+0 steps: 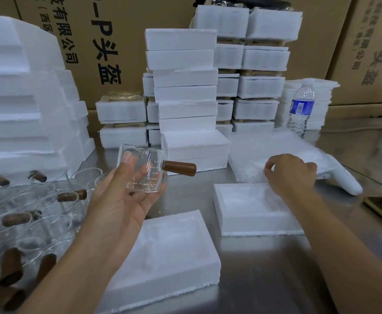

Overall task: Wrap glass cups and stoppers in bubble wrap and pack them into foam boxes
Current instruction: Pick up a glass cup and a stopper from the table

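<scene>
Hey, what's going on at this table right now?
A person is packing glass cups. The left hand holds up a cup with a wooden handle, and the right hand pinches a sheet of bubble wrap. The near foam box and the far foam box lie open in front. The spare cups wait at the left, and the stacked boxes stand behind.

Clear glass, white foam, brushed metal.
The glass cup (143, 171) is clear and glossy, its wooden handle (179, 168) a smooth, matt brown. The foam boxes (162, 257) are white, matt and grainy, with rough, crumbly edges. The bubble wrap (249, 155) is translucent plastic film. The worktop (264, 268) is brushed metal with a dull sheen; the cartons (122, 23) are matt brown cardboard.
</scene>
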Available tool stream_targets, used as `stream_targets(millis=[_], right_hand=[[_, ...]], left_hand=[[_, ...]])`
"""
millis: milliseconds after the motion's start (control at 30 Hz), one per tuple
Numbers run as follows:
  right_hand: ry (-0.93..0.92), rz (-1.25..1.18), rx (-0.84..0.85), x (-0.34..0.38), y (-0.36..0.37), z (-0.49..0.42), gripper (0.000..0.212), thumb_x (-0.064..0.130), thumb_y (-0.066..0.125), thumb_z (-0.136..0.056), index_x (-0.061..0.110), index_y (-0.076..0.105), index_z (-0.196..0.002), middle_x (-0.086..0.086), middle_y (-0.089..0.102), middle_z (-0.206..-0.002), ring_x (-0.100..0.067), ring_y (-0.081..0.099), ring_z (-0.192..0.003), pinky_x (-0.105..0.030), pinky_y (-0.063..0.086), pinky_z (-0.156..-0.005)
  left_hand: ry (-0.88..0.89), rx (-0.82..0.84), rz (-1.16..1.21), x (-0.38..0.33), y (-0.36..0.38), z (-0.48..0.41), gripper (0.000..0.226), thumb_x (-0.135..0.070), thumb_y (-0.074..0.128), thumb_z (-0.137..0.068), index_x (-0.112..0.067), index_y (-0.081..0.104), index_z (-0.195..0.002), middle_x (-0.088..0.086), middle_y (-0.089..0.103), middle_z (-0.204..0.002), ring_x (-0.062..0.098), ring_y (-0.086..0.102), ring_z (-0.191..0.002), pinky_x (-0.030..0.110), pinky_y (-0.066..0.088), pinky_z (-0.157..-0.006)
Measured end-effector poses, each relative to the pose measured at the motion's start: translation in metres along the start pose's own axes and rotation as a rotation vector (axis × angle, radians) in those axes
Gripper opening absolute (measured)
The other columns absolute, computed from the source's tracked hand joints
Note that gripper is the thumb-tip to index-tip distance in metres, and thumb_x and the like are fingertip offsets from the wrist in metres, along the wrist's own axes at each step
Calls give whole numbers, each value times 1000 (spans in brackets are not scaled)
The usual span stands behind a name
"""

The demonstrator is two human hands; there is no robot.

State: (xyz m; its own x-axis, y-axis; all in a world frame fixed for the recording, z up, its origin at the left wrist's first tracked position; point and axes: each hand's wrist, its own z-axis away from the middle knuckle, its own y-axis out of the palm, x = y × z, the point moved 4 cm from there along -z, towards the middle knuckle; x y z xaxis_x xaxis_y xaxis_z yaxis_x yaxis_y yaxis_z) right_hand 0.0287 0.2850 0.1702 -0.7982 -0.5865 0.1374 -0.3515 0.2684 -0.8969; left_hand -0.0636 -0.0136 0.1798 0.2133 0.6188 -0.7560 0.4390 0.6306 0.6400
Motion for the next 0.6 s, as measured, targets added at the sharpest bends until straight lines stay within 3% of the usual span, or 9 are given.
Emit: stream_targets(millis=[167, 300, 367, 600], right_hand=[[0, -47, 6, -1, 2, -1, 21, 27, 48, -96, 18, 64, -107, -5, 56, -109, -26, 55, -102, -41, 32, -96], [26, -148, 95, 0, 4, 0, 36, 48, 63, -83, 26, 56, -111, 1, 60, -111, -24, 54, -107, -42, 30, -98], [80, -200, 160, -2, 5, -1, 40, 49, 69, -79, 29, 55, -110, 2, 60, -113, -24, 53, -110, -43, 28, -98], [204, -272, 191, -4, 7, -3, 21, 38, 73, -79, 28, 59, -90, -1, 56, -89, -23, 47, -84, -40, 29, -92]], left_hand=[[10, 7, -5, 0, 0, 0, 27, -35, 64, -69, -15, 66, -87, 2, 74, -88, 22, 71, -92, 32, 59, -73], [9, 0, 7, 0, 0, 0, 29, -35, 64, -69, -15, 65, -90, 1, 74, -87, 22, 71, -90, 32, 59, -72], [6, 3, 4, 0, 0, 0, 30, -34, 64, -70, -14, 65, -92, 1, 74, -88, 21, 71, -91, 32, 59, -73], [0, 12, -2, 2, 0, 0, 27, -34, 63, -72, -16, 65, -91, 1, 74, -89, 20, 71, -90, 32, 59, -74]])
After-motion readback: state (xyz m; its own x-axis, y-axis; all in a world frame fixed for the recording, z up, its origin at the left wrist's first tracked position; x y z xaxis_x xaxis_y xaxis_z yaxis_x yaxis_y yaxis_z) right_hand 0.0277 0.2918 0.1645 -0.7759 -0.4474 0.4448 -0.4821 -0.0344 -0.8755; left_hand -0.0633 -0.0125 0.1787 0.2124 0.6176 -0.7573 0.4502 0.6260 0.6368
